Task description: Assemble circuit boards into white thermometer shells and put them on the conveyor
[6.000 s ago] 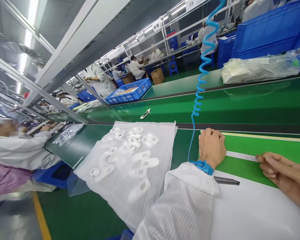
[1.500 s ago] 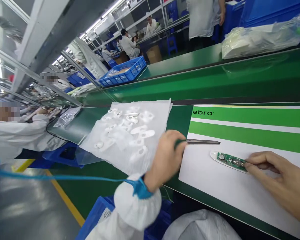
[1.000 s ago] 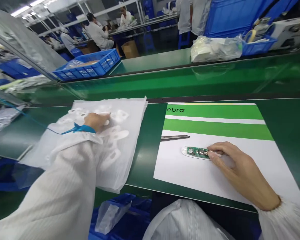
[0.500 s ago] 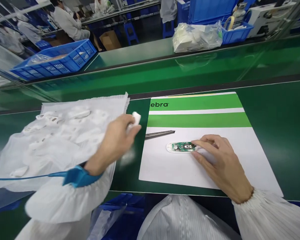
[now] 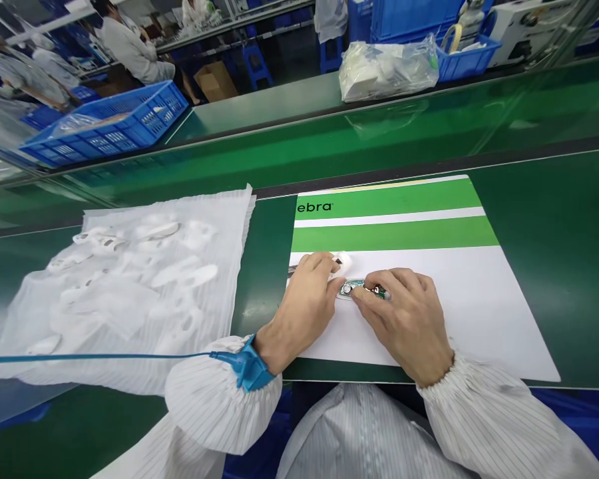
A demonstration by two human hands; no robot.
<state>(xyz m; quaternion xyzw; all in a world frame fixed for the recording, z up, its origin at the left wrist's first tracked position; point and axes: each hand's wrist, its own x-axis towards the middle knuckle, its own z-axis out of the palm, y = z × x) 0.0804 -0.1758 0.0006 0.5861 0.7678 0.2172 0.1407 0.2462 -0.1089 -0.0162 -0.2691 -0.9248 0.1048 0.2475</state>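
Note:
My left hand (image 5: 307,299), wearing a blue wrist strap (image 5: 252,364), holds a small white plastic cover (image 5: 344,263) with a dark marking on its inner side. Its thumb is close to the left end of a green circuit board (image 5: 348,287), which sits in a white oval shell on the white sheet (image 5: 459,319). My right hand (image 5: 406,309) is closed over the right part of this board, thumb and fingers on it, hiding much of it. Behind the left hand, tweezers (image 5: 292,270) show only in part.
To the left, white foam wrap (image 5: 144,319) carries several white plastic pieces (image 5: 160,230). Beyond the green partition stand a blue crate (image 5: 114,126), a plastic bag of parts (image 5: 387,70) and a small blue basket (image 5: 469,60). Co-workers (image 5: 130,46) sit further back.
My left hand has moved right from beside the foam wrap to the board, carrying the white cover. My right hand has shifted left along the board. The tweezers are now mostly covered.

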